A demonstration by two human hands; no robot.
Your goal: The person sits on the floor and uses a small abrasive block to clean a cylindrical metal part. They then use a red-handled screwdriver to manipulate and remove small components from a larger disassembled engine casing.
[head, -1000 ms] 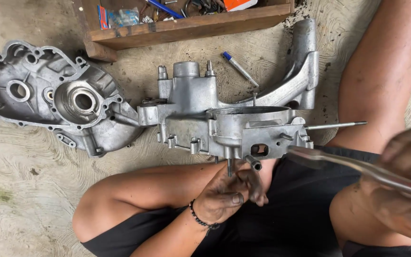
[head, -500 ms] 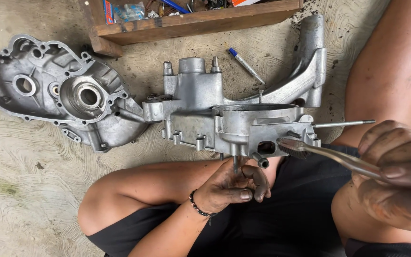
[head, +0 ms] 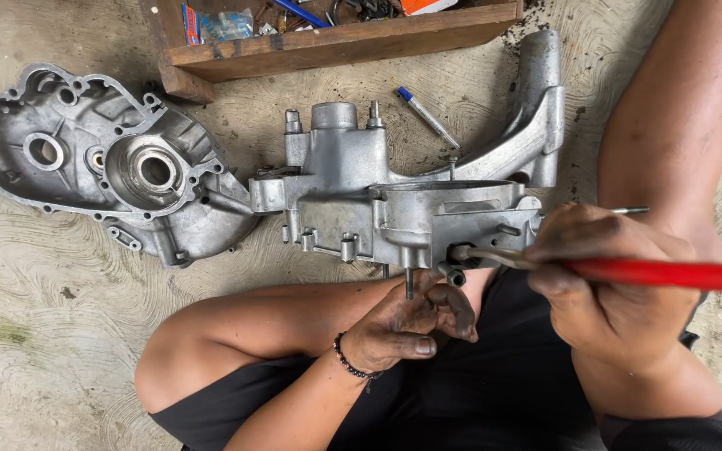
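Right hand (head: 620, 292) is clenched around the red handle of a pair of pliers (head: 545, 263), whose tips reach a small fitting on the near edge of the engine case (head: 403, 200). Left hand (head: 403, 321), greasy, pinches a thin metal stud (head: 409, 282) that sticks down from that same edge, just left of the plier tips. The engine case lies on the concrete floor between the person's knees, and a second case half (head: 110, 167) rests against its left end. Behind it stands a wooden tray (head: 336, 46) of small parts, with a blue-tipped tool (head: 426, 115) lying between tray and case. To do this well, I judge the pliers should bite squarely, in line with the fitting, while the left fingers steady the stud so nothing twists or slips.
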